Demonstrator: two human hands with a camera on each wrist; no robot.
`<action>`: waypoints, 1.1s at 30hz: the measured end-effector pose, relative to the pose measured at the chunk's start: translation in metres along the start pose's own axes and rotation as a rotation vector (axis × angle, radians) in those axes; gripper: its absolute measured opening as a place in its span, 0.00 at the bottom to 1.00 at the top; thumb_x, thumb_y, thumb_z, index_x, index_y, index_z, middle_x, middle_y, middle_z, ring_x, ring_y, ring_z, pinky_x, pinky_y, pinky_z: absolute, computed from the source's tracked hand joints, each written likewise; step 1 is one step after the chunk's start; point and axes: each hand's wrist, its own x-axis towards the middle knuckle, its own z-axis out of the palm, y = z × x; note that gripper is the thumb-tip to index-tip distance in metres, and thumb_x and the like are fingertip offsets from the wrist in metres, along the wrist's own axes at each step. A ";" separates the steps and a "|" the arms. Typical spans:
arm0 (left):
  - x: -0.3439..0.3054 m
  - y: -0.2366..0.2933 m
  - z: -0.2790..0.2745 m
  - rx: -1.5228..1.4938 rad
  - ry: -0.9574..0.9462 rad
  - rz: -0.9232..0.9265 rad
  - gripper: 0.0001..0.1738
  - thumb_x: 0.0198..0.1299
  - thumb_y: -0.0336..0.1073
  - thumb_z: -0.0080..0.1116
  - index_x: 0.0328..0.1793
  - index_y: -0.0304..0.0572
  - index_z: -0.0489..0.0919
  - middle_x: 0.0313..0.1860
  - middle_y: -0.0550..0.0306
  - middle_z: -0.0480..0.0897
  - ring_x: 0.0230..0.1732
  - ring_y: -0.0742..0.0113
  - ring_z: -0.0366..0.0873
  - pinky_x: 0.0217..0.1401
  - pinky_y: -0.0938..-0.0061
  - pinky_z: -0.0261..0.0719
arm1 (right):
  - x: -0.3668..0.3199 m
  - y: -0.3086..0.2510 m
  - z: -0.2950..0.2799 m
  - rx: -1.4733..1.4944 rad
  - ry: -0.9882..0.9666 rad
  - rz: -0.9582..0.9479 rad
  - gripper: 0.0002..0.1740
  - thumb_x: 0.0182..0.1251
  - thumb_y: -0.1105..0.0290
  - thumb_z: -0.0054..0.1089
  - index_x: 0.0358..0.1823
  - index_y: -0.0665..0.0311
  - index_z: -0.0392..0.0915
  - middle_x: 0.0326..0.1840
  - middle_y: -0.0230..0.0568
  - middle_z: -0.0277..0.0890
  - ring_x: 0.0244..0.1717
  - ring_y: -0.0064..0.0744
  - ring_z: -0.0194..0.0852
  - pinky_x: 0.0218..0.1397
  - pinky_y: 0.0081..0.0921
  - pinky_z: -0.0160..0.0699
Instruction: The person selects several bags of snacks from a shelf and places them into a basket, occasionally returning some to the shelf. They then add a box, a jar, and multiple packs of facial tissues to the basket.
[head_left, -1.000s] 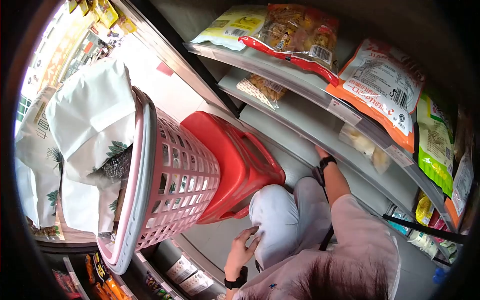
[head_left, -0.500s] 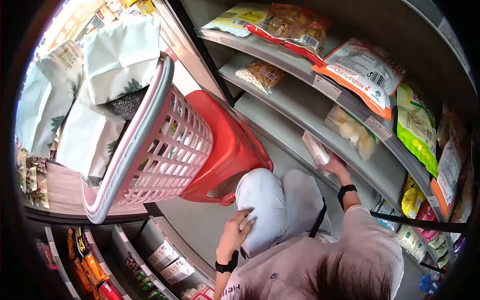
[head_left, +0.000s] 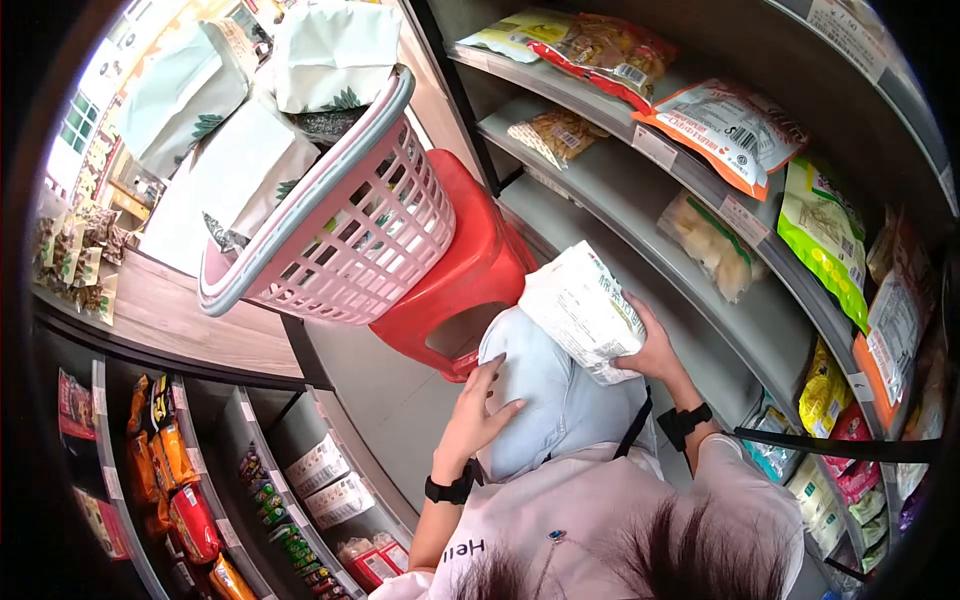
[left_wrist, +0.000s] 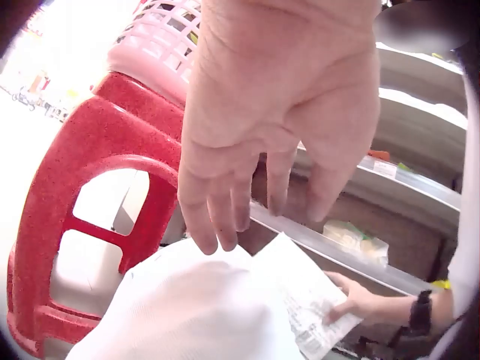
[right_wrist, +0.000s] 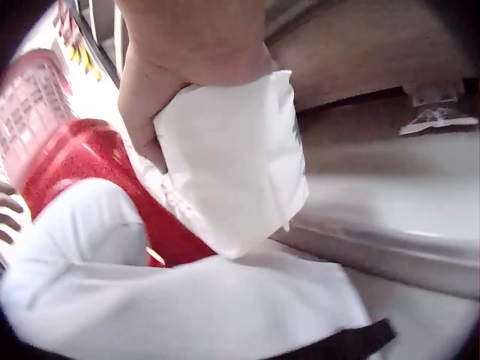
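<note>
My right hand (head_left: 652,345) grips a soft white packet (head_left: 583,308) with small print by one end, thumb on one face. The packet lies over the knees in light trousers (head_left: 535,400), tilted, in front of the shelves. In the right wrist view the fingers curl round the packet (right_wrist: 225,161), which bulges below the palm. My left hand (head_left: 474,415) is beside the left thigh, fingers spread and loosely bent. The left wrist view shows that hand (left_wrist: 277,97) with nothing in it, fingertips overlapping the trouser leg.
A pink basket (head_left: 365,235), filled with white paper-like bags (head_left: 240,165), stands on a red stool (head_left: 470,215). Curved grey shelves (head_left: 590,190) on the right bear snack bags (head_left: 725,130). Low racks at left hold orange packs (head_left: 165,450) and white packs (head_left: 335,500).
The right hand has drawn the white packet out from the lower shelf and brought it over the knees. The left hand stays near the thigh. The head view has shifted, showing more of the left racks.
</note>
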 end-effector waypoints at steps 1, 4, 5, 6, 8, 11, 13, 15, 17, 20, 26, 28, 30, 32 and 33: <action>0.002 0.005 0.000 -0.048 0.009 0.002 0.44 0.46 0.34 0.68 0.69 0.43 0.58 0.63 0.44 0.66 0.59 0.52 0.70 0.56 0.61 0.73 | 0.003 -0.015 0.002 0.200 -0.017 -0.079 0.60 0.31 0.65 0.74 0.70 0.63 0.49 0.67 0.52 0.55 0.69 0.44 0.51 0.70 0.36 0.48; 0.007 0.028 -0.002 -0.323 -0.044 0.017 0.60 0.40 0.39 0.73 0.75 0.44 0.44 0.71 0.41 0.54 0.68 0.50 0.58 0.62 0.58 0.67 | 0.008 -0.083 0.015 0.713 -0.004 -0.093 0.58 0.32 0.68 0.72 0.68 0.70 0.48 0.64 0.46 0.59 0.66 0.35 0.54 0.68 0.30 0.53; 0.005 0.045 -0.001 -0.416 -0.038 0.049 0.61 0.39 0.40 0.74 0.75 0.43 0.43 0.71 0.42 0.52 0.70 0.49 0.55 0.64 0.58 0.64 | 0.006 -0.093 0.017 0.800 -0.084 -0.042 0.61 0.36 0.68 0.72 0.70 0.73 0.40 0.67 0.52 0.51 0.69 0.40 0.49 0.70 0.32 0.48; 0.006 0.055 0.000 -0.505 -0.027 0.085 0.62 0.38 0.41 0.75 0.74 0.41 0.43 0.72 0.43 0.50 0.71 0.49 0.52 0.67 0.58 0.62 | 0.001 -0.110 0.024 0.877 -0.068 -0.031 0.61 0.37 0.67 0.72 0.70 0.72 0.39 0.67 0.51 0.50 0.69 0.40 0.48 0.70 0.33 0.47; 0.007 0.060 -0.007 -0.405 0.112 0.320 0.62 0.37 0.39 0.74 0.74 0.35 0.43 0.73 0.42 0.50 0.74 0.52 0.46 0.72 0.60 0.49 | -0.013 -0.144 0.040 1.033 -0.048 -0.005 0.61 0.40 0.66 0.72 0.70 0.72 0.36 0.68 0.51 0.48 0.70 0.40 0.46 0.70 0.33 0.47; -0.004 0.071 -0.031 -0.433 0.179 0.352 0.58 0.36 0.40 0.73 0.71 0.28 0.50 0.71 0.41 0.55 0.72 0.53 0.51 0.72 0.64 0.49 | -0.018 -0.136 0.056 0.918 -0.201 -0.240 0.61 0.44 0.64 0.72 0.70 0.70 0.31 0.69 0.50 0.46 0.71 0.38 0.44 0.70 0.34 0.47; -0.020 0.070 -0.058 -0.339 0.263 0.372 0.56 0.34 0.42 0.72 0.69 0.27 0.55 0.69 0.41 0.58 0.70 0.53 0.54 0.71 0.65 0.50 | -0.016 -0.138 0.058 0.843 -0.275 -0.366 0.59 0.47 0.63 0.71 0.70 0.71 0.33 0.69 0.50 0.47 0.71 0.37 0.44 0.70 0.34 0.48; -0.041 0.076 -0.088 -0.303 0.387 0.379 0.55 0.32 0.45 0.72 0.67 0.25 0.59 0.67 0.40 0.61 0.68 0.53 0.59 0.69 0.66 0.53 | -0.010 -0.150 0.050 0.738 -0.348 -0.460 0.54 0.49 0.62 0.70 0.69 0.73 0.41 0.68 0.49 0.49 0.71 0.35 0.45 0.69 0.34 0.51; -0.064 0.089 -0.119 -0.286 0.556 0.404 0.57 0.30 0.48 0.71 0.67 0.24 0.59 0.66 0.40 0.62 0.65 0.53 0.63 0.68 0.66 0.55 | 0.002 -0.161 0.042 0.641 -0.365 -0.501 0.46 0.47 0.64 0.71 0.65 0.70 0.56 0.64 0.48 0.59 0.63 0.38 0.61 0.63 0.33 0.61; -0.101 0.101 -0.168 -0.165 0.908 0.485 0.61 0.30 0.52 0.69 0.69 0.25 0.53 0.65 0.39 0.63 0.63 0.53 0.65 0.67 0.65 0.59 | 0.010 -0.161 0.039 0.594 -0.409 -0.479 0.38 0.48 0.70 0.70 0.61 0.70 0.63 0.59 0.46 0.65 0.57 0.36 0.69 0.60 0.32 0.65; -0.156 0.162 -0.284 -0.072 1.390 0.778 0.33 0.55 0.39 0.53 0.66 0.33 0.61 0.62 0.43 0.67 0.61 0.53 0.68 0.61 0.57 0.70 | 0.024 -0.141 0.041 0.606 -0.401 -0.374 0.26 0.51 0.76 0.65 0.54 0.70 0.69 0.54 0.44 0.70 0.53 0.34 0.72 0.57 0.29 0.69; -0.162 0.185 -0.351 0.178 1.327 0.830 0.27 0.58 0.40 0.52 0.62 0.34 0.67 0.60 0.44 0.69 0.59 0.56 0.70 0.60 0.59 0.70 | 0.029 -0.140 0.043 0.606 -0.361 -0.347 0.22 0.53 0.78 0.63 0.52 0.70 0.71 0.51 0.43 0.72 0.51 0.32 0.73 0.55 0.28 0.71; -0.127 0.244 -0.373 0.188 1.321 0.873 0.23 0.59 0.39 0.51 0.59 0.34 0.71 0.55 0.46 0.75 0.55 0.61 0.74 0.56 0.64 0.72 | 0.035 -0.134 0.050 0.625 -0.316 -0.331 0.22 0.53 0.77 0.64 0.51 0.69 0.72 0.49 0.41 0.73 0.49 0.30 0.75 0.53 0.26 0.73; -0.088 0.295 -0.388 -0.080 1.241 0.810 0.25 0.59 0.42 0.53 0.60 0.37 0.71 0.55 0.44 0.73 0.55 0.59 0.73 0.53 0.63 0.73 | 0.037 -0.133 0.056 0.684 -0.336 -0.304 0.20 0.54 0.78 0.63 0.50 0.69 0.73 0.49 0.42 0.73 0.49 0.30 0.75 0.54 0.26 0.73; -0.064 0.314 -0.388 -0.173 1.245 0.740 0.25 0.58 0.44 0.53 0.59 0.37 0.72 0.54 0.44 0.73 0.53 0.58 0.73 0.50 0.63 0.74 | 0.039 -0.132 0.059 0.714 -0.346 -0.292 0.19 0.54 0.78 0.62 0.49 0.70 0.73 0.49 0.42 0.73 0.49 0.30 0.75 0.54 0.26 0.73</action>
